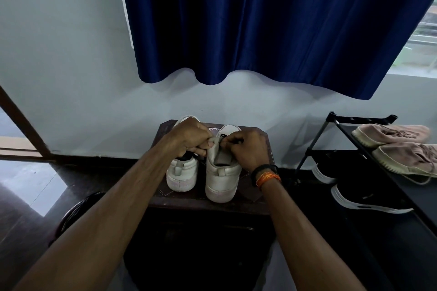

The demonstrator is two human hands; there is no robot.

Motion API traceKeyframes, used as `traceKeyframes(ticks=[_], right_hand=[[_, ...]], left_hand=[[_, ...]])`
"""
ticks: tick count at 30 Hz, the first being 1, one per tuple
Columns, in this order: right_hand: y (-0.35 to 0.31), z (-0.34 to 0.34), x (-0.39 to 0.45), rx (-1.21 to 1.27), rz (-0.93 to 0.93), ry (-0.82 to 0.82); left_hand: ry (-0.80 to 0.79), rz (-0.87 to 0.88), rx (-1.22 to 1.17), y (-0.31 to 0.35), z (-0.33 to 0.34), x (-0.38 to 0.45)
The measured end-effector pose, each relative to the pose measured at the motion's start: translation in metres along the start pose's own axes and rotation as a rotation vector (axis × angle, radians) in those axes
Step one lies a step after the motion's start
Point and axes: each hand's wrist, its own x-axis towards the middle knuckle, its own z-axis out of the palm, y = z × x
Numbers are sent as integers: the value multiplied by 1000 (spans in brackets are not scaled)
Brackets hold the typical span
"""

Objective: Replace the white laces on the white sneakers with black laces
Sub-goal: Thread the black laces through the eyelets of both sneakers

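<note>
Landmark: small dark wooden stool (255, 203) below the hem of the deep blue curtain (272, 19); we place everything from it.
Sneakers: pair of white leather low-top sneakers on the stool top, heels toward us; right-hand sneaker (222, 179) at the stool's middle, left-hand sneaker (182, 172) just beside it on the stool's left part.
Left hand: our left hand (191, 136) is curled, fingers pinching the grey tongue of the right-hand sneaker near its top.
Right hand: our right hand (248, 149), black and orange bands at the wrist, is curled over the same sneaker's throat, fingertips pinching something dark there; we take it for a black lace end, though we cannot tell for certain.
Laces: hidden under our hands; we cannot tell how many eyelets are threaded, nor where the white laces lie.
Step, as we judge it: threading or snugging the lace at the upper eyelets.
Doing it well: hold the tongue straight and centred, feed the tip cleanly through the eyelet, pull both sides to even length, keep the lace flat and untwisted.
Right of stool: black metal shoe rack (331, 130) holding a beige knit pair (390, 134) above black trainers (369, 198).
</note>
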Motion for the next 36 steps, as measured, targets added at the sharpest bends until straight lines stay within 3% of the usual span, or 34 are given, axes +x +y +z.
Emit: traceKeyframes(ticks=[14, 24, 36], right_hand=[[1, 6, -3, 25, -23, 34], [0, 13, -4, -178, -129, 115], [2, 4, 0, 2, -75, 72]], left_hand=[[-38, 50, -3, -6, -2, -1], [-103, 103, -1, -13, -3, 3], [-156, 160, -24, -18, -5, 1]])
